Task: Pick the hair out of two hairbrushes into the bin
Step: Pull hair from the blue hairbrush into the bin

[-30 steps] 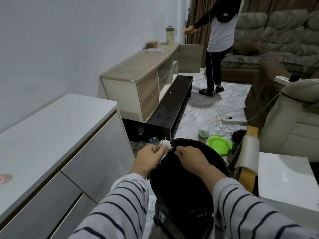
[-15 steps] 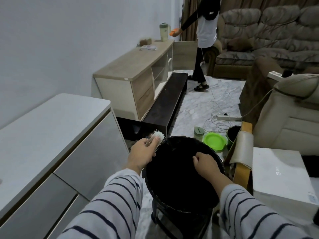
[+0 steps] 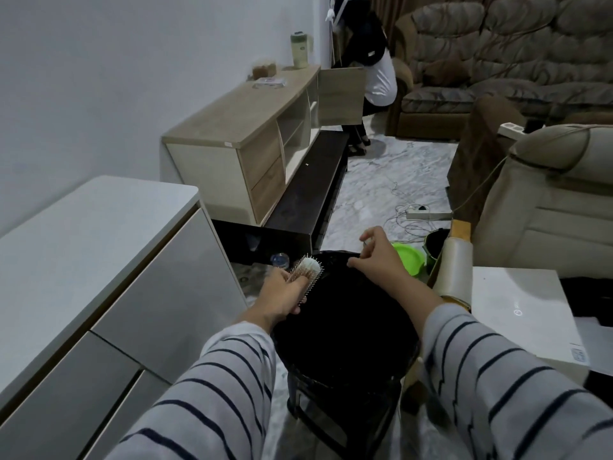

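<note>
**Round brush held at the rim of the black bin**

While the left hand (image 3: pixel 282 293) is curling its fingers round the handle of a round hairbrush with a cream end cap and pale bristles (image 3: pixel 306 272), the brush head is pointing up and away, sitting just over the near-left rim of the round black bin lined with a dark bag (image 3: pixel 345 327). Its handle is hidden inside the fist. The right hand (image 3: pixel 374 257) is hovering over the far rim of the bin, apart from the brush, with its fingers bent and the thumb and forefinger drawn close together; whether it is pinching any hair between them is too fine to tell. Both forearms are wearing grey sleeves with dark stripes (image 3: pixel 497 376).

A white cabinet with flat drawer fronts (image 3: pixel 99 260) is standing just to the left of the bin. Beyond it, a light wooden media unit with open shelves (image 3: pixel 252 134) is resting against the wall, with a low dark bench (image 3: pixel 305 194) running in front of it. A bright green plastic bowl (image 3: pixel 408 258) is lying on the marble-patterned floor behind the right hand, near a white power strip with tangled cords (image 3: pixel 424 214). A beige leather armchair (image 3: pixel 547 200) is filling the right side, and a second person in a white and black top (image 3: pixel 378 71) is crouching at the far end of the room.
</note>
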A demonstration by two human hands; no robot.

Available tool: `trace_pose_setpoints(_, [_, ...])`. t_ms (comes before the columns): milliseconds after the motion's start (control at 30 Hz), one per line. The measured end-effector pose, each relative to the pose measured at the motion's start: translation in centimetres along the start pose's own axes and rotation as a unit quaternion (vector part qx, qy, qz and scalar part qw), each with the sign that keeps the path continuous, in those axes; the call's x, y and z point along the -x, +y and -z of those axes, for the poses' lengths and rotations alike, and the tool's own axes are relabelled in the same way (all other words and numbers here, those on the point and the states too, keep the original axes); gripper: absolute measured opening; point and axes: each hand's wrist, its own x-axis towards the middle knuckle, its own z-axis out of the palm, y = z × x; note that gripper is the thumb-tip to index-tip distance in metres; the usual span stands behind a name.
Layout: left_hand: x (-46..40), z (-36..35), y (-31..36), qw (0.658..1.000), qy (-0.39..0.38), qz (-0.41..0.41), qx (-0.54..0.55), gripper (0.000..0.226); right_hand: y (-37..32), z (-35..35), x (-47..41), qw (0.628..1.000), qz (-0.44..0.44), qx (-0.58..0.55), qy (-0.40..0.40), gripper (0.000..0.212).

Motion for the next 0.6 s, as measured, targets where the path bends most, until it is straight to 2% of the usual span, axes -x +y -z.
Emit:
trace_pose_setpoints(67, [0.1, -0.1, 0.1, 1.0, -0.01, 0.002, -0.01, 0.027, -0.5, 0.3, -0.1, 1.0, -0.004, 0.0, -0.023, 0.046])
trace_pose_setpoints(100, [0.2, -0.1, 0.1, 1.0, -0.016, 0.003, -0.015, 0.027, -0.7, 0.3, -0.1, 0.999, 0.005, 0.015, -0.04, 0.042])
trace_pose_setpoints(167, [0.3, -0.1, 0.1, 0.999, -0.024, 0.006, -0.021, 0.027, -1.1, 0.0, -0.2, 0.994, 0.036, 0.089, -0.052, 0.031])
trace_pose_setpoints(233, [0.4, -0.3, 0.0, 0.999, -0.021, 0.007, -0.026, 0.027, -2.0, -0.2, 0.3, 0.986, 0.03, 0.154, -0.058, 0.031])
trace_pose_setpoints(367, [0.5, -0.6, -0.1, 0.999, -0.03, -0.002, -0.04, 0.024, -2.9, -0.7, 1.0, 0.979, 0.09, 0.099, -0.155, 0.033])
trace_pose_setpoints(500, [0.8, -0.9, 0.6, 0.999, -0.046, -0.014, -0.017, 0.02, -2.3, -1.5, 1.6, 0.949, 0.18, 0.241, -0.094, 0.023])
trace_pose_setpoints(600, [0.9, -1.3, 0.7, 0.999, -0.04, -0.026, -0.022, 0.016, -1.8, -2.0, 2.2, 0.922, 0.277, 0.271, -0.021, 0.009])
